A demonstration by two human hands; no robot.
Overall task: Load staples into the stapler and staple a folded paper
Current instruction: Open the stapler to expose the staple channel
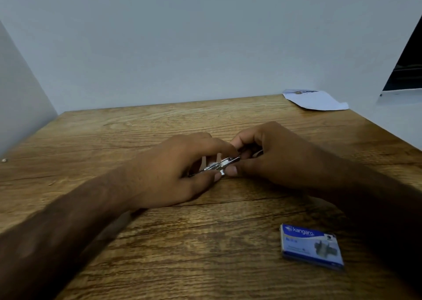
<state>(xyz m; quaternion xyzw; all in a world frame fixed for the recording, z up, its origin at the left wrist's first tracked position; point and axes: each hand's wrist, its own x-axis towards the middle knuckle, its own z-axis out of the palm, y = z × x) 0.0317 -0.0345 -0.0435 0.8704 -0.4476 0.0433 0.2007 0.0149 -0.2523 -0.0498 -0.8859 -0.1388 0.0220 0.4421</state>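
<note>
Both hands pinch the stapler [220, 163]: left hand [173, 169] on its near end, right hand [271, 155] on its far end, mid-table. Loading step, likely; next, staples from the box [311, 246] nearer than the stapler, then the paper [316, 99] beyond it.

Both hands [173, 169] [269, 160] on stapler [220, 164] – staple box [311, 246] nr R.

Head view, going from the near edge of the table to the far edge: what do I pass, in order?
Staple box → stapler, gripped between the left hand and the right hand → paper.
</note>
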